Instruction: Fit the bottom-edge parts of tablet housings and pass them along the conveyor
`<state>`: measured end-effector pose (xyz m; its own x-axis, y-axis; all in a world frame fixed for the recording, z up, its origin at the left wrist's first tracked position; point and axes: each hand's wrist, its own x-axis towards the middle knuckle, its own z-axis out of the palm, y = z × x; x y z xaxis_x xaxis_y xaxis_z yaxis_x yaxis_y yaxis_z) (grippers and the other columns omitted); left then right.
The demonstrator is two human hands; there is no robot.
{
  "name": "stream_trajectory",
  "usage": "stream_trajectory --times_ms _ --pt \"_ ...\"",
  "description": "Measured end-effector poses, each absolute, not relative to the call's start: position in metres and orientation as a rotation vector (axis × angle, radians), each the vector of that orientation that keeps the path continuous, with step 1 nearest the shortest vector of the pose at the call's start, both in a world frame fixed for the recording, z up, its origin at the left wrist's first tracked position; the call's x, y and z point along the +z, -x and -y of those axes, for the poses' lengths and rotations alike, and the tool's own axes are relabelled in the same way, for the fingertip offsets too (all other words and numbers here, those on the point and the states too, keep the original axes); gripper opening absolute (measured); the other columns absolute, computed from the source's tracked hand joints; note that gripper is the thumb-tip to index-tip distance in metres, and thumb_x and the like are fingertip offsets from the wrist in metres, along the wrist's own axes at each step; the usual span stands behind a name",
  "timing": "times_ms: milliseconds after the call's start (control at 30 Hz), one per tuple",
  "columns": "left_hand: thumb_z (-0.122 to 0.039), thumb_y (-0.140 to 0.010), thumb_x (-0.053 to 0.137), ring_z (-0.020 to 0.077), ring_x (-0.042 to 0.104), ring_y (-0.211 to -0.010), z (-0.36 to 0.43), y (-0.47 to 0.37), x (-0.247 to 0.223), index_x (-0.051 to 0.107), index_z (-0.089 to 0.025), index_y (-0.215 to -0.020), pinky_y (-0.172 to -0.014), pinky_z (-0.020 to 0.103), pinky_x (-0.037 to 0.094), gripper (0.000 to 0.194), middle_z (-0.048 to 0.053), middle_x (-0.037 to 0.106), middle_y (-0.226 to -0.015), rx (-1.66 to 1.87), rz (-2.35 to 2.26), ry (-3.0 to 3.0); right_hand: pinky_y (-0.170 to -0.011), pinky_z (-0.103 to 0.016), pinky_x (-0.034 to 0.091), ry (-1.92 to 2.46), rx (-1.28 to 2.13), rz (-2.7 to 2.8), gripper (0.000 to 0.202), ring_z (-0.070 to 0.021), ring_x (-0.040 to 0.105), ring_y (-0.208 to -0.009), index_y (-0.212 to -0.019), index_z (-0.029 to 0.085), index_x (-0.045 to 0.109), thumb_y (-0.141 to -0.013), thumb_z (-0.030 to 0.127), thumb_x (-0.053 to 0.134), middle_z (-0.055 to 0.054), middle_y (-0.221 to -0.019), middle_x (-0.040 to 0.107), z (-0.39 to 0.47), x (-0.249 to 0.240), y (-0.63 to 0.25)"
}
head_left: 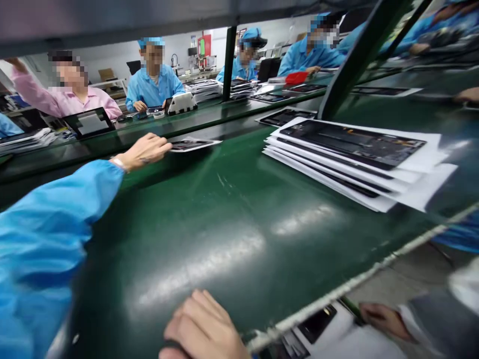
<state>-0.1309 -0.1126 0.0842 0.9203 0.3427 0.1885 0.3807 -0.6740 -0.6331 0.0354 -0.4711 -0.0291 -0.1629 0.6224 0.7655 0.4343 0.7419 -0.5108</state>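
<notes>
At the left middle of the head view, the left hand (144, 151), at the end of a blue sleeve (48, 239), stretches across the green conveyor belt (232, 219). Its fingertips rest together on the near edge of a dark panel on a white sheet (192, 144), which lies flat on the belt just right of the hand; the fingers press down on it rather than close around it. Along the bottom centre, the right hand (204, 329) lies on the belt's near edge with fingers curled loosely together, and I cannot tell whether it holds anything. Right of centre sits a stack of dark panels on white sheets (355, 159), fanned slightly, well apart from both hands. Low at the right corner, another person's hand (379, 319) touches a panel below the belt. Across the top, workers in blue coats (155, 85) and one in a pink coat (71, 99) sit at a far tabletop (209, 112) carrying more stacks.
</notes>
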Motion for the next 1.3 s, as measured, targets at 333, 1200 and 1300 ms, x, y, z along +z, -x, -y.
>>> stream_trajectory --times_ms 333,1200,1300 --pt "-0.011 -0.099 0.041 0.0170 0.052 -0.069 0.429 0.214 0.064 0.058 -0.011 -0.120 -0.057 0.032 0.038 0.028 0.005 0.058 -0.081 -0.066 0.433 2.386 -0.071 -0.037 0.048 0.624 0.496 1.543 0.060 -0.0187 0.060 -0.074 -0.102 0.021 0.076 -0.104 0.056 0.027 -0.005 -0.079 0.069 0.494 -0.011 -0.045" --pt "-0.024 -0.103 0.047 0.0161 0.054 -0.080 0.515 0.267 0.016 0.057 -0.017 -0.098 -0.070 0.028 0.044 0.013 0.005 0.054 -0.094 -0.479 1.517 2.968 -0.086 -0.039 0.053 0.648 0.661 1.936 0.025 -0.0211 0.065 -0.099 -0.113 0.022 0.072 -0.094 0.013 0.059 -0.007 -0.103 0.069 0.506 0.000 0.023" --pt "-0.017 -0.101 0.047 0.0158 0.051 -0.079 0.506 0.269 0.024 0.050 -0.017 -0.093 -0.069 0.028 0.041 0.009 0.004 0.053 -0.093 -0.316 1.429 3.088 -0.093 -0.046 0.053 0.584 0.772 1.893 0.029 -0.0250 0.066 -0.106 -0.118 0.023 0.069 -0.097 0.013 0.052 -0.007 -0.105 0.071 0.505 -0.004 0.026"
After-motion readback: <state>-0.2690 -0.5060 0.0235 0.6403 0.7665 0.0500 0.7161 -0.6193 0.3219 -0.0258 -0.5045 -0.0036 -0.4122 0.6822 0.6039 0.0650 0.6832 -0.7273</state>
